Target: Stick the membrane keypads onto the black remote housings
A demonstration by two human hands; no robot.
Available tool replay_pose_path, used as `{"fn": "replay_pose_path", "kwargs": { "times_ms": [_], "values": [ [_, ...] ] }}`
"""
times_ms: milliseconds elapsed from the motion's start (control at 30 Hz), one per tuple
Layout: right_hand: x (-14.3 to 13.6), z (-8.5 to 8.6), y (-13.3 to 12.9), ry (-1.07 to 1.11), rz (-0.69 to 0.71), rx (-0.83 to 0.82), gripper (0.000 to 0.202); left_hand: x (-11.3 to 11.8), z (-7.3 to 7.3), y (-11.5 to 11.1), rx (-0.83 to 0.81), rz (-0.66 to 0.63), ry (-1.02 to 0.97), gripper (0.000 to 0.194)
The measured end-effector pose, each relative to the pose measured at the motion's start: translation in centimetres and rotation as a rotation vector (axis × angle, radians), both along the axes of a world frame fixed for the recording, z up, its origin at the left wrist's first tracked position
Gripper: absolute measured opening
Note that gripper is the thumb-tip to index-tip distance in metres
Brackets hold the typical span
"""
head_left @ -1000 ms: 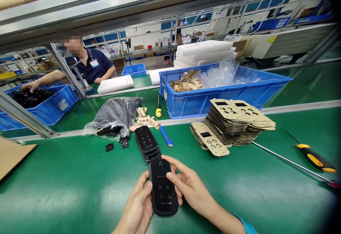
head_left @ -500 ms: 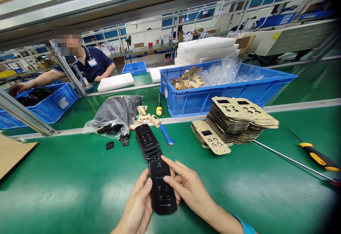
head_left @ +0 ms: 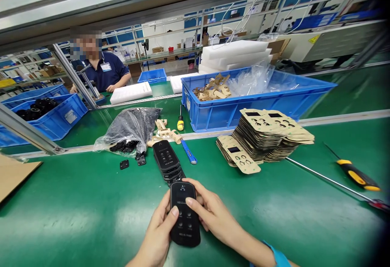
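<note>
Between my two hands is a black panel cover [head_left: 185,232] with rounded ends, several round buttons and small pale print. My left hand [head_left: 160,226] grips its left side, thumb on the face. My right hand [head_left: 210,208] holds the right edge, with the thumb on the front and the index finger at the top end. Just beyond lies a stack of similar black panels [head_left: 166,157], fanned toward me. Small black button pads [head_left: 124,164] lie near a clear plastic bag [head_left: 131,125] of dark parts. A blue utility knife [head_left: 189,152] rests right of the stack.
Tan adhesive-backed sheets [head_left: 265,137] are piled at the right. Beyond them stands a large blue bin [head_left: 219,115] with brown scraps and plastic bags. A yellow-black screwdriver [head_left: 358,175] and a long metal rod [head_left: 329,179] lie far right. Across the bench sits a co-worker [head_left: 105,72].
My left thumb has slid further onto the panel's face, and my right index finger now curls over its top edge. The co-worker's outstretched arm has drawn back from the left blue bin.
</note>
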State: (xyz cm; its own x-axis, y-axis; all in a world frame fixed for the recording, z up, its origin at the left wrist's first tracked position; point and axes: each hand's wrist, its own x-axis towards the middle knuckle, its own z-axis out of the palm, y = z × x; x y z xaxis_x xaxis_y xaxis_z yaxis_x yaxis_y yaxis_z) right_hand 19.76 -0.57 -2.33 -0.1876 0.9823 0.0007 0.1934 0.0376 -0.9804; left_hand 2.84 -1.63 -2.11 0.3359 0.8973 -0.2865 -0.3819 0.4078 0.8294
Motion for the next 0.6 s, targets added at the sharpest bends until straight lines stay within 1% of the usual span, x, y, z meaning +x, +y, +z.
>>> {"fn": "replay_pose_path", "kwargs": {
  "times_ms": [67,200,300,433,500,600],
  "values": [
    [-0.1,0.1,-0.1,0.046,0.013,-0.055,0.044,-0.2,-0.1,0.0,0.037,-0.036,0.053,0.055],
    [-0.6,-0.1,-0.3,0.092,0.008,-0.057,0.039,-0.5,-0.6,-0.1,0.141,-0.141,0.122,0.072],
    [-0.9,-0.3,-0.5,0.081,-0.001,-0.027,0.035,-0.5,-0.5,-0.2,0.152,-0.133,0.132,0.069],
    [-1.0,-0.5,-0.5,0.077,-0.020,-0.005,0.034,-0.3,0.0,0.0,0.132,-0.096,0.111,0.065],
    [-0.9,-0.5,-0.3,0.108,0.004,-0.033,0.038,-0.1,0.3,0.1,0.114,-0.094,0.084,0.066],
    [-0.7,-0.3,-0.1,0.181,0.084,-0.112,0.050,0.2,0.5,0.2,0.076,-0.115,0.047,0.067]
  ]
}}
